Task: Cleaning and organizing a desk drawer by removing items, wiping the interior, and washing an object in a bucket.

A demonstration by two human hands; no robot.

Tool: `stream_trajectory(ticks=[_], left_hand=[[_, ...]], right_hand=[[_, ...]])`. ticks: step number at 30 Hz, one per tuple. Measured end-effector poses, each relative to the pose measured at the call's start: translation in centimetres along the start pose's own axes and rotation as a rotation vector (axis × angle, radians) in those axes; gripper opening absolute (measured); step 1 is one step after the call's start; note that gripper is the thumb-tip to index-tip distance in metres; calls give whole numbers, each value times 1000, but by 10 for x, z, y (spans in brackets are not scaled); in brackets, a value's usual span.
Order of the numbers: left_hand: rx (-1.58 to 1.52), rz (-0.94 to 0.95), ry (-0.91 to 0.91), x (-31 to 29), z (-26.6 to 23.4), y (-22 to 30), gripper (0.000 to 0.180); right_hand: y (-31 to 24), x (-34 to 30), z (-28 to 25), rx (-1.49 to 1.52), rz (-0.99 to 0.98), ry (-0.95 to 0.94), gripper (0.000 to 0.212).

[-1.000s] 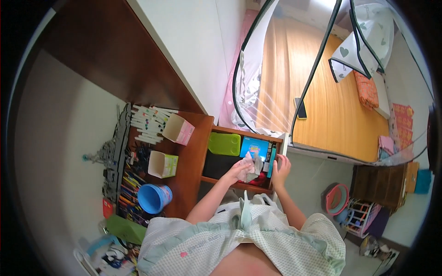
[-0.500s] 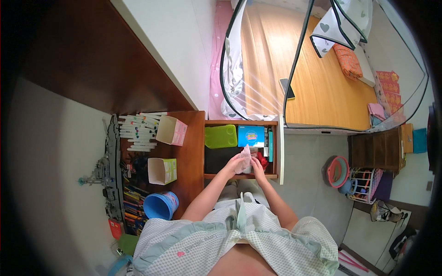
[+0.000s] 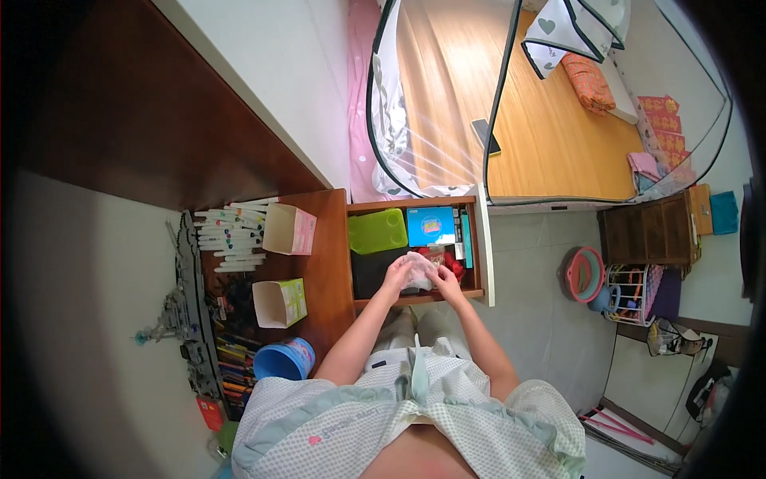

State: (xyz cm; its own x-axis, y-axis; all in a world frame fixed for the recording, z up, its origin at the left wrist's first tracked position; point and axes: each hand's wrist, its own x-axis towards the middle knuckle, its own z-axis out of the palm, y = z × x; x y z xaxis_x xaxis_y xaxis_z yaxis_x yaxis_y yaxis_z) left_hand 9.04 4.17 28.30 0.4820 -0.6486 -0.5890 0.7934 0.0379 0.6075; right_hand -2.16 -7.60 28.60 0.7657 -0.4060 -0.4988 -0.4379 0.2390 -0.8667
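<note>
Right hand has joined left hand on the pinkish wad.

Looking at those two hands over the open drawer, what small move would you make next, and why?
Perhaps ease the right hand slightly away from the left hand to straighten the pale sheet: it looks crumpled, and both hands hold it, one at each side, above the open drawer.
</note>
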Motion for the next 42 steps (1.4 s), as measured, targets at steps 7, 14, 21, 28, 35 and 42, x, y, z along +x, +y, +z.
stream_trajectory(ticks=[7,14,21,28,35,42], left_hand=[[93,59,195,0,-15,-6,27],[141,246,376,7,-21,3,33],[921,471,817,16,-36,15,53],[1129,323,919,33,-45,36,70],[1224,36,1015,47,-43,46,72],[982,98,1039,50,-34,55,69]], right_hand=[[11,11,14,-17,-88,131,28],[11,60,24,8,-264,260,33],[-59,99,38,-708,-155,144,40],[-70,104,37,-1039,-265,55,37],[-62,98,33,-849,-376,32,29],[-46,103,21,-701,-508,4,29]])
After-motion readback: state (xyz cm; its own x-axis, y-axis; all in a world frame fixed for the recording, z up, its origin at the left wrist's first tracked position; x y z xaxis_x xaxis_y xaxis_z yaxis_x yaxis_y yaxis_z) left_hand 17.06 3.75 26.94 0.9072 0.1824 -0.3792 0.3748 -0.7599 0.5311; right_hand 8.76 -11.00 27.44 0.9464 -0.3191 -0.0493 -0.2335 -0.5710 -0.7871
